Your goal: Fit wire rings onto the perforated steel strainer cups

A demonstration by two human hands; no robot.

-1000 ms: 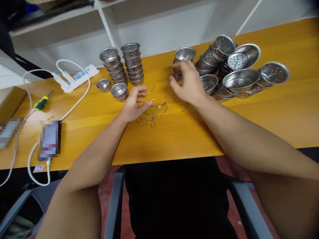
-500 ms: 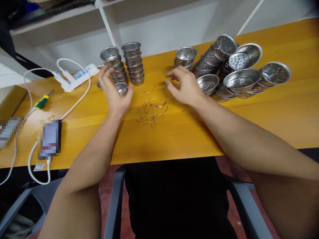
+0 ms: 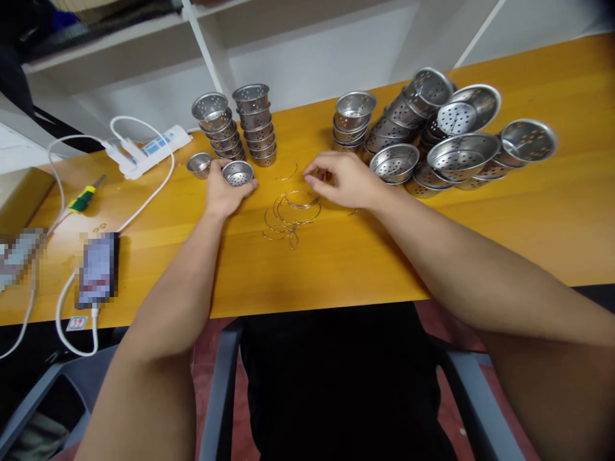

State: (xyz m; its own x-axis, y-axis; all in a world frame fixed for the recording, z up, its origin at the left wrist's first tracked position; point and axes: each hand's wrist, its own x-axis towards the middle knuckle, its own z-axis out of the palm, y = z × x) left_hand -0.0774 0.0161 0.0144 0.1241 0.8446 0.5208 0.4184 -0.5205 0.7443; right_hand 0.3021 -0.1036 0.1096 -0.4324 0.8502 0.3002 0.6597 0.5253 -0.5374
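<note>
My left hand is closed around a small perforated metal cup, its thumb along the near right side. The cup's opening faces up. Another small perforated cup stands just left of it. Behind rise two stacks of the same kind, a left stack and a right stack. My right hand hovers low over the table, fingers curled, thumb and index finger slightly apart, with nothing visible between them. Several thin curved wires lie tangled between my hands, and a single wire piece lies behind them.
More perforated cups, some wider, crowd the right: a short stack, a leaning stack and wide bowls. On the left are a power strip, white cables, a screwdriver and a plugged-in phone.
My left hand has come down and closed around the small cup. My right hand has moved left and lower, towards the wires, with its fingers drawn closer together.
</note>
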